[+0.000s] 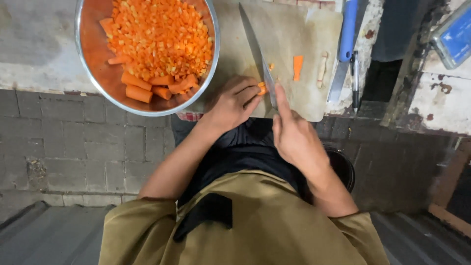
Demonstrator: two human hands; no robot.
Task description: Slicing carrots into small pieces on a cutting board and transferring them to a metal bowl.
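My right hand (pixel 294 135) grips the handle of a long kitchen knife (pixel 255 46), forefinger laid along its spine, blade on the pale cutting board (pixel 289 29). My left hand (pixel 234 103) holds a small carrot piece (pixel 262 89) against the blade. A thin orange carrot slice (pixel 298 67) and a tiny bit lie on the board to the right. A steel bowl (pixel 91 78) at the left holds diced carrot (pixel 162 34) and several carrot chunks (pixel 147 88).
A second knife with a blue handle (pixel 347 34) and a dark pen-like tool (pixel 355 78) lie right of the board. A pale peel strip (pixel 322 69) rests near the board's right edge. A blue box (pixel 456 37) sits at the far right. Brick floor lies below.
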